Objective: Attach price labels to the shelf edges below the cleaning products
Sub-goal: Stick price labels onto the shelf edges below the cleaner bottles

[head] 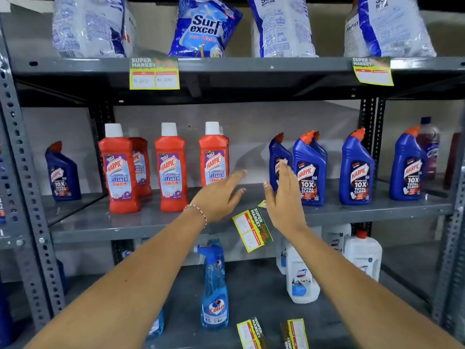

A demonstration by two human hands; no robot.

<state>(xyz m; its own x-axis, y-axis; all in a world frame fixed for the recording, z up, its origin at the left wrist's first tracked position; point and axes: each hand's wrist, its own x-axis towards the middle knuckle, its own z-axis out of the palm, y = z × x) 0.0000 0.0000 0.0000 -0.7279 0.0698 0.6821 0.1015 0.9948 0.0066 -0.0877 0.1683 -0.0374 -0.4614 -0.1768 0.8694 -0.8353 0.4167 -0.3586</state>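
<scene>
A yellow, green and red price label (252, 229) hangs tilted off the front edge of the middle shelf (125, 229), apart from both hands. My left hand (218, 195) reaches over that shelf with fingers spread, empty, near a red Harpic bottle (214, 157). My right hand (283, 197) is raised flat with fingers straight, empty, in front of a blue Harpic bottle (278, 157). A small yellow corner of another label (262, 204) shows beside its thumb. Two labels (154, 73) (373, 71) hang on the top shelf edge.
Red Harpic bottles (120, 170) stand left and blue ones (356, 170) right on the middle shelf. Detergent bags (205, 27) fill the top shelf. Below stand a Colin spray bottle (214, 288), white Domex jugs (300, 275) and two loose labels (250, 333) (294, 333). Perforated uprights (27, 187) frame the rack.
</scene>
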